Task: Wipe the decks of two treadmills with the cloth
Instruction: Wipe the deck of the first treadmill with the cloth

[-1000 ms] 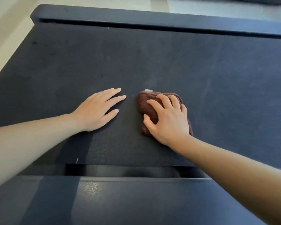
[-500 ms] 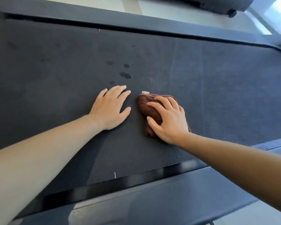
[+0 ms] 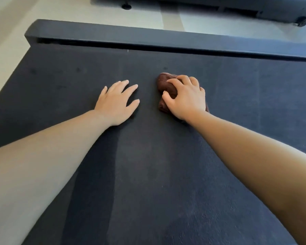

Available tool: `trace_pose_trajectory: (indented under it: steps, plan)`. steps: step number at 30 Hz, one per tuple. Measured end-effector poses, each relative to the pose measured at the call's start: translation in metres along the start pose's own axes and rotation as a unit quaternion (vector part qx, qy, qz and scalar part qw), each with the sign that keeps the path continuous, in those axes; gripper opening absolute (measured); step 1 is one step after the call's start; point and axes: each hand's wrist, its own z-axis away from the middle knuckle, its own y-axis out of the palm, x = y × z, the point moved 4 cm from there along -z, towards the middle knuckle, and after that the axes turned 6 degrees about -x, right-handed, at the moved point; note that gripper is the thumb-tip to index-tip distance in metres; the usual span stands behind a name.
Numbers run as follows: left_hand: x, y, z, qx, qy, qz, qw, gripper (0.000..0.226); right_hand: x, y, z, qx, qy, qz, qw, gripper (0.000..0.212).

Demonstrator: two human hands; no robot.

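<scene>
Much of the crumpled dark brown cloth (image 3: pixel 166 85) is covered by the right hand (image 3: pixel 187 98); only its far lobe and left edge are seen, with a sliver showing past the wrist. How far it reaches under the palm cannot be told. Both forearms are cut off by the lower frame edges.

The cloth lies on the dark textured treadmill deck (image 3: pixel 148 174), past mid-deck toward the far rail. It is gripped by the right hand, fingers curled over its top and thumb pressed into its left side. The left hand (image 3: pixel 117 101) is laid flat on the deck just left of the cloth, fingers spread and extended, nothing held; a narrow strip of bare deck is left between the two hands.

The deck is bounded at the far side by a raised black side rail (image 3: pixel 148 37), with a dark slot beneath it. The left deck edge is seen dropping to pale flooring (image 3: pixel 7 50). Broad bare deck is seen right of the cloth and nearer the camera. A few faint dark specks are noted near the far rail.

At the top right, part of a second dark treadmill base (image 3: pixel 254 7) is seen, cut off by the frame, well apart across the floor.
</scene>
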Motion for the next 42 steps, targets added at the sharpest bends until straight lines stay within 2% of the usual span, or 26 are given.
trace_pose_trajectory:
  steps: [2, 4, 8, 14, 19, 24, 30, 35, 42]
  plan:
    - [0.007, 0.002, -0.027, -0.019, -0.062, 0.003, 0.998, 0.055, -0.006, 0.01, -0.028, -0.001, -0.009, -0.004, 1.0, 0.048]
    - [0.01, 0.007, -0.042, -0.054, -0.086, -0.013, 0.995, 0.053, -0.015, 0.019, -0.055, -0.007, -0.015, -0.006, 1.0, 0.049]
    - [0.014, 0.013, -0.047, -0.117, -0.074, -0.03, 0.99, 0.051, -0.025, 0.033, -0.112, -0.016, 0.008, -0.003, 1.0, 0.049]
    - [0.013, 0.014, -0.049, -0.11, -0.077, -0.035, 0.99, 0.052, -0.03, 0.044, -0.145, -0.01, 0.022, 0.005, 1.0, 0.052]
    - [0.015, 0.013, -0.048, -0.107, -0.091, -0.027, 0.99, 0.052, -0.025, 0.033, -0.112, 0.004, 0.025, 0.007, 1.0, 0.052]
    - [0.009, 0.009, -0.046, -0.087, -0.09, -0.012, 0.992, 0.051, -0.013, 0.012, -0.04, 0.003, 0.019, 0.011, 1.0, 0.051]
    - [-0.004, 0.004, 0.001, -0.06, -0.038, 0.008, 0.997, 0.048, 0.012, -0.015, 0.05, 0.0, 0.004, -0.011, 1.0, 0.048]
    - [-0.004, -0.005, 0.056, -0.03, 0.016, 0.003, 0.999, 0.05, 0.043, -0.028, 0.119, -0.004, -0.05, -0.033, 0.998, 0.045]
    - [0.009, -0.014, 0.062, -0.038, 0.016, -0.004, 0.999, 0.053, 0.058, -0.015, 0.088, 0.005, -0.047, -0.024, 0.999, 0.052]
